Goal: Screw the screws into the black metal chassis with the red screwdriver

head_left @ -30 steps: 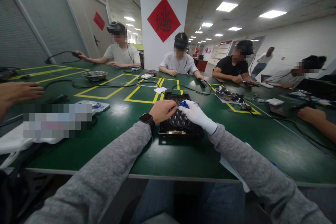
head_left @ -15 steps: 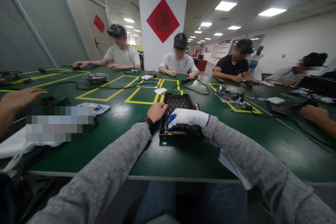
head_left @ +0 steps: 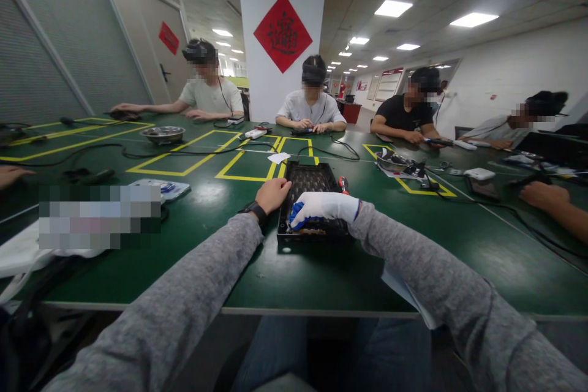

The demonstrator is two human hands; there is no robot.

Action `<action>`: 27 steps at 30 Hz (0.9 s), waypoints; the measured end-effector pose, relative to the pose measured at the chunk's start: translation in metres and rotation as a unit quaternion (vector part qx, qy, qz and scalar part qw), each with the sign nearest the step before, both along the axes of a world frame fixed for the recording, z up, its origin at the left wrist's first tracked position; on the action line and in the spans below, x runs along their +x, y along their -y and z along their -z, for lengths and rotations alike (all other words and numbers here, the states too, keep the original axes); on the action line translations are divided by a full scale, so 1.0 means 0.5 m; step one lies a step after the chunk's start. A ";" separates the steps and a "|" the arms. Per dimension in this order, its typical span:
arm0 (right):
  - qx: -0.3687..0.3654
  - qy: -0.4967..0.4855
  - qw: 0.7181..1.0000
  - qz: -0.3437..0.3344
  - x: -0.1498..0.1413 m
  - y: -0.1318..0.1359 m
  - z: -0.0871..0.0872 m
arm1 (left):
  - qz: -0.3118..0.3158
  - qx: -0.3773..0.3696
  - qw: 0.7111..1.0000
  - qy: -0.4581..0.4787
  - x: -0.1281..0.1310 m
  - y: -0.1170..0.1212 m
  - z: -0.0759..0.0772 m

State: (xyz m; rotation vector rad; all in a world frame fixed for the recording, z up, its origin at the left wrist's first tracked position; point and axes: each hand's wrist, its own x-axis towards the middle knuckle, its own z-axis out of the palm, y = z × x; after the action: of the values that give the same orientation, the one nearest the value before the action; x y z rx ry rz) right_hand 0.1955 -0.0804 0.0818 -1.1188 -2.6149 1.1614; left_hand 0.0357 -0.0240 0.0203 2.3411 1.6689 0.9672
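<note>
Counter (head_left: 331,285), green, near edge closest to camera; pale sheet (head_left: 407,294) hangs over that edge under the right sleeve (head_left: 427,263). Black case (head_left: 294,237) sits flat on it just ahead, between both forearms, open side up, dark and bumpy inside. Set square to the person, likely so both hands reach it without stretching. Right hand (head_left: 319,206), white glove with blue fingertips, lies across the near part, fingers bent down into the near-left corner. Can't tell if it pinches anything; fingertips hidden. Glove probably there for grip or edge protection. Left hand (head_left: 274,194), bare, watch (head_left: 260,213) on wrist, rests at the left rim, fingers together, loosely bent. Looks like steadying, no clear grasp visible. Brass-coloured strip (head_left: 315,231) shows along the near wall, below the glove. Red-handled tool (head_left: 343,184) just beside the right wall, presumably parked within right-hand reach; can't tell if it touches. Further out: white paper scrap (head_left: 278,158) past the case's far end, yellow tape outlines (head_left: 186,173), likely marking work zones, metal bowl (head_left: 163,134) off to the left, probably to corral loose bits. Far side: co-workers in headsets, centre one (head_left: 312,109) with hands low on the counter.
</note>
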 end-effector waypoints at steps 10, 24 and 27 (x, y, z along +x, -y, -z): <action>0.029 0.005 1.000 0.008 -0.004 0.003 -0.002 | 0.006 -0.002 1.000 0.005 0.000 0.000 -0.001; 0.033 0.004 0.999 -0.032 0.000 -0.021 0.015 | 0.003 0.004 1.000 0.002 0.001 -0.002 0.000; 0.055 0.022 0.998 -0.032 -0.003 -0.020 0.013 | 0.003 0.002 1.000 0.001 0.001 -0.002 0.000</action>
State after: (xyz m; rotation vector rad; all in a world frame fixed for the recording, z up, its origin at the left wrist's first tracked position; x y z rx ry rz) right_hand 0.1940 -0.0703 0.0752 -1.0604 -2.7291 1.0009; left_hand 0.0361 -0.0231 0.0202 2.3457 1.6588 0.9710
